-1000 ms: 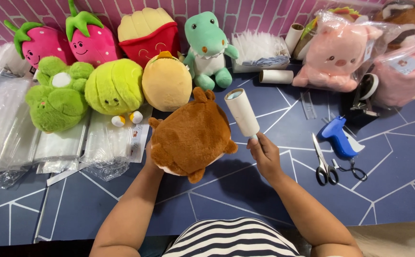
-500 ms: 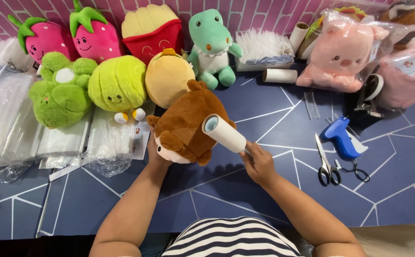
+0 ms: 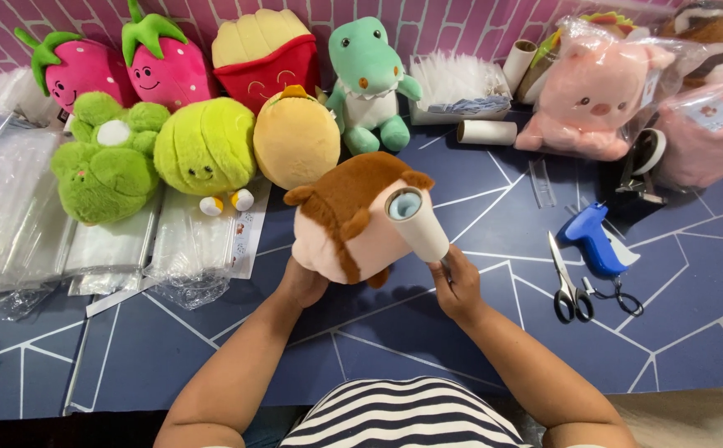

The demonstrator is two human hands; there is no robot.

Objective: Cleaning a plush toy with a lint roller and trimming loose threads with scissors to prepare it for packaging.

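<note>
My left hand [image 3: 301, 284] holds a brown and peach plush toy [image 3: 345, 217] from below, lifted above the blue table [image 3: 477, 332]. My right hand [image 3: 457, 284] grips the handle of a white lint roller [image 3: 418, 222], whose roll lies against the right side of the plush, its end pointing toward the camera. Both forearms reach in from the bottom, over a striped shirt.
Plush toys line the back: two strawberries [image 3: 121, 70], fries [image 3: 263, 56], green dinosaur [image 3: 366, 87], green frog [image 3: 104, 162], yellow-green ball [image 3: 205, 148], orange plush [image 3: 296, 139]. Clear bags [image 3: 21, 216] lie left. Bagged pink plush [image 3: 600, 91], blue tagging gun [image 3: 593, 241] and scissors [image 3: 565, 286] sit right.
The plush has been lifted off the table and turned, its peach side now showing. The lint roller swung down from upright and now lies against the plush.
</note>
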